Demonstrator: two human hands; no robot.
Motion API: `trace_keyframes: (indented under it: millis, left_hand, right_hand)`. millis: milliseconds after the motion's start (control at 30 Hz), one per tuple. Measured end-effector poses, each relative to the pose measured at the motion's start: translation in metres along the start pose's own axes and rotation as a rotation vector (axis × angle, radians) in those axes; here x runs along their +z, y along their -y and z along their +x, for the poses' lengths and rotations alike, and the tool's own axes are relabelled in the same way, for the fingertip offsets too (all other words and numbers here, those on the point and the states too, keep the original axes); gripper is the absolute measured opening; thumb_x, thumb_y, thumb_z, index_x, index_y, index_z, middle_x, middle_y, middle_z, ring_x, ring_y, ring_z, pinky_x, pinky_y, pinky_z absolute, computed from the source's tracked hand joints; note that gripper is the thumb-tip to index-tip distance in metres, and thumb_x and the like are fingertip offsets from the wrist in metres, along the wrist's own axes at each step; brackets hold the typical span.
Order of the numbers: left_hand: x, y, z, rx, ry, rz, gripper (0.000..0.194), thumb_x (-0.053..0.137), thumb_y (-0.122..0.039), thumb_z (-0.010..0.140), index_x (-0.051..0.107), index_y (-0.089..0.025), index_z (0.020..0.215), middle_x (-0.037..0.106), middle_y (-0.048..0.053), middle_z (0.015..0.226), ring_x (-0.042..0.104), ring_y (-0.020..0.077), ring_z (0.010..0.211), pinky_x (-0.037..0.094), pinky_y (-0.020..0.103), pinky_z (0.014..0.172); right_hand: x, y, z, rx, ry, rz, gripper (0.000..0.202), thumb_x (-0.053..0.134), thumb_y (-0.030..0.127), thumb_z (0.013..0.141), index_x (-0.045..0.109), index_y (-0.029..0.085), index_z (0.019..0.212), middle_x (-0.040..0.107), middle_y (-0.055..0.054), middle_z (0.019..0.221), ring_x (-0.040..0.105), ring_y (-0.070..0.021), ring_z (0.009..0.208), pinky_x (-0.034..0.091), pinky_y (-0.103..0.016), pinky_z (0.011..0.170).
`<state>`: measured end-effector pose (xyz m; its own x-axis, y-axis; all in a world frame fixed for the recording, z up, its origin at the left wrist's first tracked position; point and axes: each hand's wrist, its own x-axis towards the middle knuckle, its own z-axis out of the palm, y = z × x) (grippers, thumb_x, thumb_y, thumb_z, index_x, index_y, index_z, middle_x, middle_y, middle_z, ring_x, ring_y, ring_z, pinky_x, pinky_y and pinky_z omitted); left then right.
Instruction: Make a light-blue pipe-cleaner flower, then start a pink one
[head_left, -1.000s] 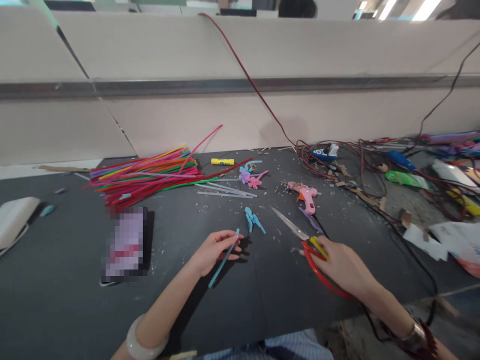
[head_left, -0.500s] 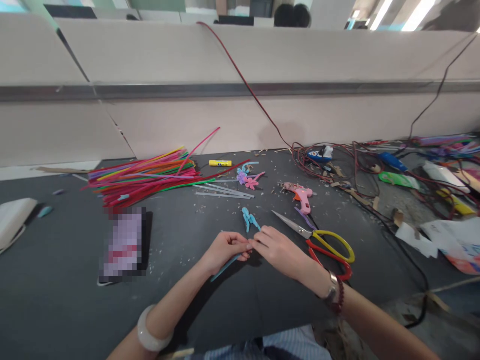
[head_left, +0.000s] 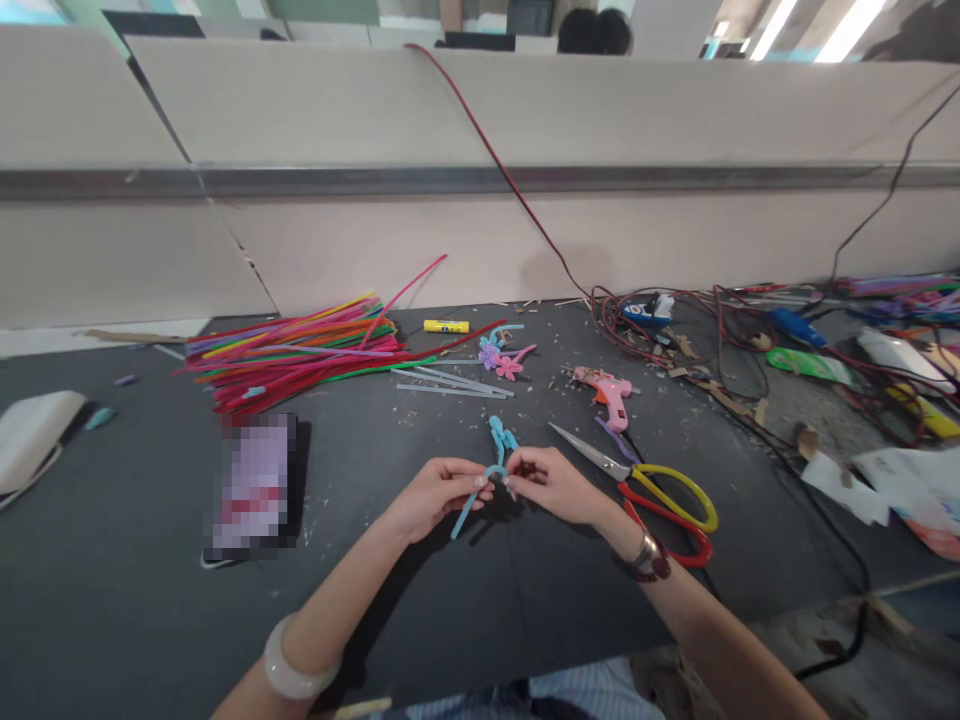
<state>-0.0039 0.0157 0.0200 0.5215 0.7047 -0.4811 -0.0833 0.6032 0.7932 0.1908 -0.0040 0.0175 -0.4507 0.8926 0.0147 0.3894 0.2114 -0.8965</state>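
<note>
A light blue pipe cleaner (head_left: 466,514) is pinched between the fingers of my left hand (head_left: 442,492), its straight end pointing down toward me. Its other end arches over to my right hand (head_left: 550,484), whose fingertips pinch it. Just beyond my fingers lies a folded light blue pipe cleaner piece (head_left: 498,436). Farther back are small purple and pink pipe cleaner flowers (head_left: 509,366) with a blue one beside them. Scissors (head_left: 616,470) with yellow and red handles lie right of my right hand.
A pile of colourful pipe cleaners (head_left: 300,355) and a phone (head_left: 255,485) lie to the left. Clear glue sticks (head_left: 454,384), a yellow tube (head_left: 446,327) and a pink glue gun (head_left: 611,392) sit farther back. Tangled cords (head_left: 637,345) and scraps cover the right.
The blue pipe cleaner in my hands now bends in an arch between them. My right hand has turned and shifted slightly right, fingers pinching. The view has shifted a little.
</note>
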Motion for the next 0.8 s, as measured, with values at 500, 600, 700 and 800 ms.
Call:
trace_keyframes:
  millis: [500,600,700,800]
  left_hand:
    - [0.001,0.017,0.007,0.088,-0.132,0.094,0.027,0.068,-0.034,0.062,0.067,-0.011,0.075,0.068,0.007,0.068,0.061,0.0123,0.06,0.047,0.021,0.058]
    - [0.002,0.017,0.006,0.086,-0.145,0.088,0.026,0.068,-0.034,0.062,0.066,-0.011,0.074,0.068,0.007,0.069,0.061,0.0125,0.06,0.047,0.022,0.058]
    - [0.003,0.017,0.005,0.096,-0.145,0.086,0.027,0.067,-0.035,0.063,0.066,-0.011,0.075,0.068,0.008,0.07,0.061,0.0135,0.061,0.048,0.024,0.059]
    - [0.004,0.017,0.004,0.116,-0.146,0.085,0.026,0.068,-0.035,0.062,0.066,-0.011,0.073,0.067,0.006,0.068,0.06,0.0133,0.061,0.049,0.024,0.062]
  right_hand:
    - [0.022,-0.022,0.012,0.201,0.048,0.704,0.022,0.064,0.033,0.068,0.054,0.013,0.069,0.062,-0.001,0.06,0.051,-0.0069,0.047,0.038,-0.019,0.046]
    - [0.024,-0.023,0.013,0.228,-0.003,0.712,0.023,0.066,0.034,0.065,0.056,0.013,0.066,0.06,0.001,0.057,0.048,-0.0061,0.046,0.036,-0.019,0.045]
    - [0.026,-0.023,0.012,0.241,-0.023,0.738,0.023,0.067,0.034,0.064,0.057,0.013,0.063,0.057,0.002,0.055,0.044,-0.0056,0.046,0.033,-0.019,0.046]
    - [0.027,-0.023,0.012,0.237,-0.029,0.74,0.023,0.068,0.034,0.063,0.058,0.013,0.061,0.055,0.002,0.059,0.041,-0.0056,0.049,0.031,-0.02,0.048]
